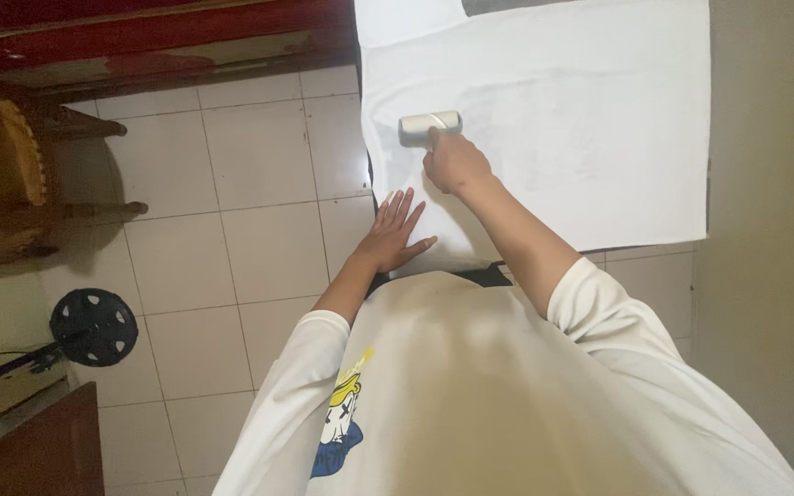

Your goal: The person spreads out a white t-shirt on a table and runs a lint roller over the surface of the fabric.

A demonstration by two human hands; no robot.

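In the head view, the person's right hand (455, 165) is sitting just above the middle of the frame, its fingers curled closed around the handle of a small grey cylindrical lint roller (430, 128). The roller is lying on its side, touching the wide white cloth (599, 138) that is filling the upper right of the frame over a table.

The left hand (395, 234) is lying just below and to the left of the right hand, near the centre of the frame. Its fingers are spread open and flat, pressing palm-down on the near left corner of the white cloth and gripping nothing.

The person's white short-sleeved shirt with a blue and yellow print (507, 395) is taking up the lower middle. Pale square floor tiles (250, 184) are covering the left half, with a round black fan base (94, 326) at lower left and a brown wooden chair (2, 174) at upper left.
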